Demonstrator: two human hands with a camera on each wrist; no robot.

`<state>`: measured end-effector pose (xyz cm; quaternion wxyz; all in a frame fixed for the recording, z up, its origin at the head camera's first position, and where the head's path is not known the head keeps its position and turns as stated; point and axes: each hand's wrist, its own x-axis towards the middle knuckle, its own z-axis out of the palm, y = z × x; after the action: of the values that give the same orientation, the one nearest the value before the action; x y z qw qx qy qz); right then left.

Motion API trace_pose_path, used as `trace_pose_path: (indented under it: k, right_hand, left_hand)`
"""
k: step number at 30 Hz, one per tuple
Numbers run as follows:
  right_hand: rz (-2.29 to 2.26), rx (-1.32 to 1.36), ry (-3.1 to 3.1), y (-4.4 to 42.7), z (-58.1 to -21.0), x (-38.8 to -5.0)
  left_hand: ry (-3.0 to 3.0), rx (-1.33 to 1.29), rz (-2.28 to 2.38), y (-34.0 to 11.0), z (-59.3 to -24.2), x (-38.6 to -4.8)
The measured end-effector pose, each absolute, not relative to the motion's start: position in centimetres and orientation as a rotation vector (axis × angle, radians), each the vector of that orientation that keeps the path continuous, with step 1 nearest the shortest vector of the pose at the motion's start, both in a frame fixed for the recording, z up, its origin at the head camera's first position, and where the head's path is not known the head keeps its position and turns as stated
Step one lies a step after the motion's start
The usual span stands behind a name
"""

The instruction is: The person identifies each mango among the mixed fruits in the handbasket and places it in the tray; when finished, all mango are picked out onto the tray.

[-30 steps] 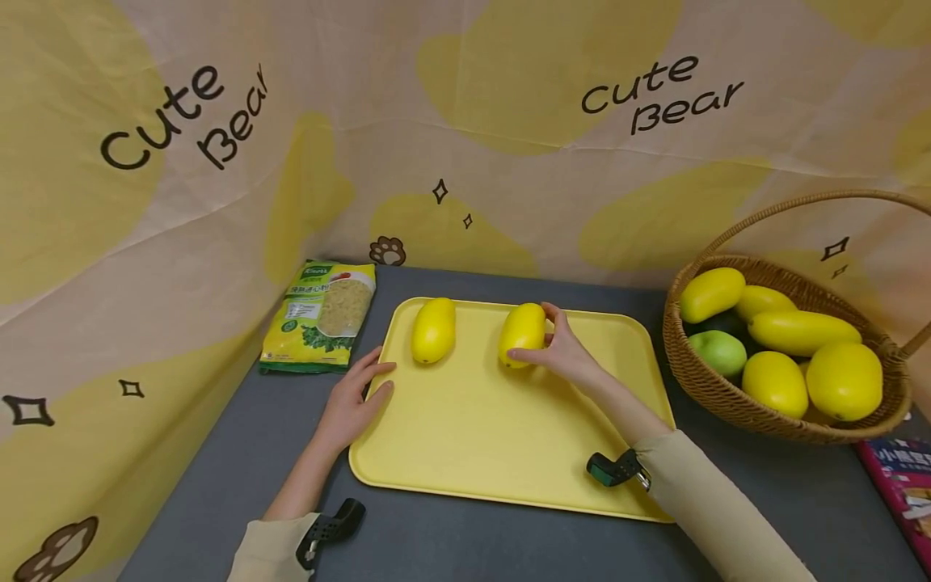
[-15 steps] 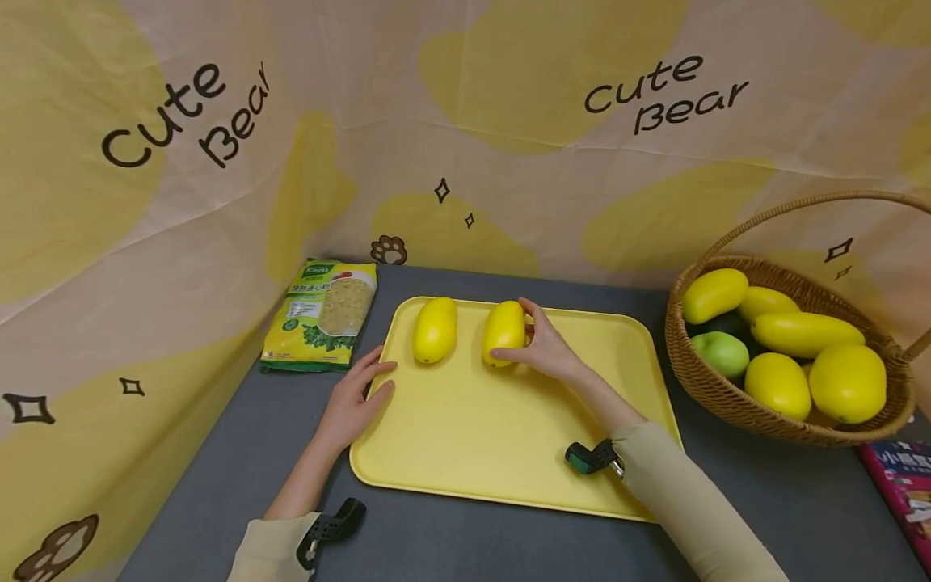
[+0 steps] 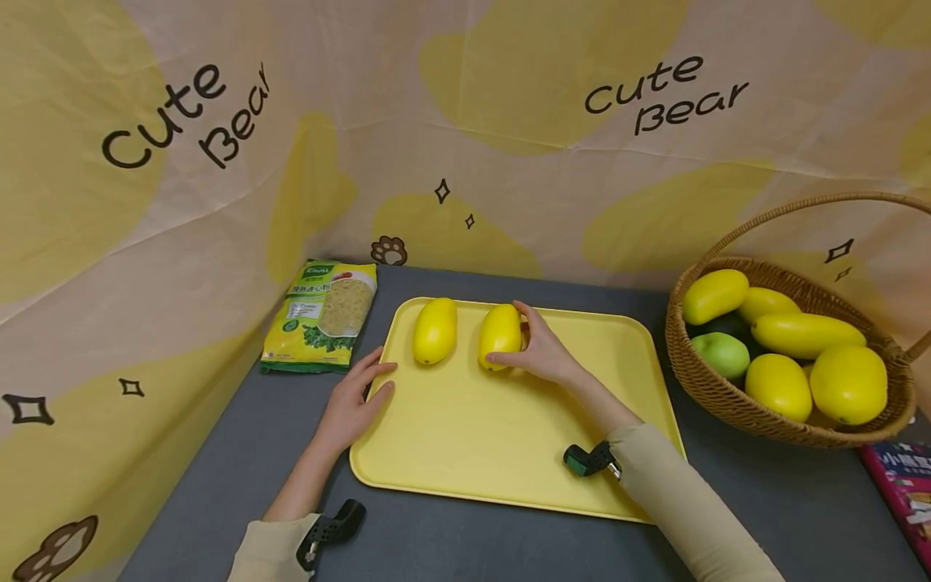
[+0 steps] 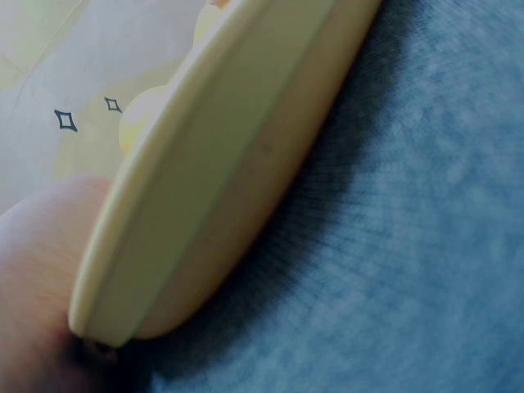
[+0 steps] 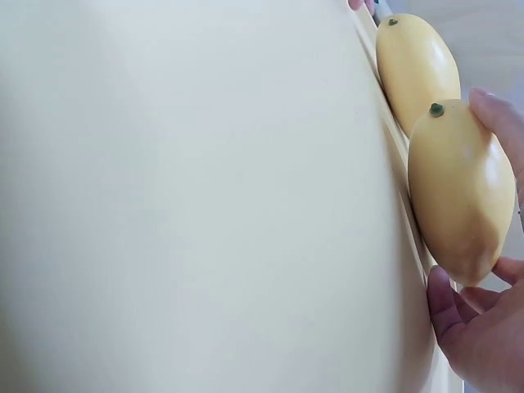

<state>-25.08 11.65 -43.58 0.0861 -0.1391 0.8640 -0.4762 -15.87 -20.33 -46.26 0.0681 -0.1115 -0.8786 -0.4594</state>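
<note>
Two yellow oval fruits lie near the back of a yellow tray. The right hand grips the right-hand fruit between thumb and fingers; in the right wrist view the same fruit sits between the thumb and fingertips of that hand. The other fruit stands apart to its left, untouched. At the tray's left edge rests the left hand, fingers extended, thumb over the rim. Part of that hand shows in the left wrist view beside the tray's edge.
To the right of the tray is a wicker basket with several yellow fruits and a green one. A green and yellow packet lies at the back left, and a pink package at the far right. Patterned cloth hangs behind.
The right hand has shifted left across the tray with its fruit, closer to the other fruit. The left hand has stayed in place.
</note>
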Motion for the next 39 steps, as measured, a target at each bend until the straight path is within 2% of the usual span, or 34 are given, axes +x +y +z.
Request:
trace_pose_path:
  k: [26,33,39]
  right_hand:
    - [-1.438,-0.452,2.560,12.0,-43.0,-24.8]
    - [-1.495,-0.355,2.552,12.4,-42.2,-24.1]
    - [-1.738,-0.203,2.432,13.2,-40.6,-22.9]
  left_hand:
    - [-2.655,-0.334,-1.371,-20.2,-46.3,-16.1]
    - [-2.650,-0.335,-1.353,-20.2,-46.3,-16.0]
    - [-2.649,-0.330,-1.358,-20.3,-46.4,-16.0]
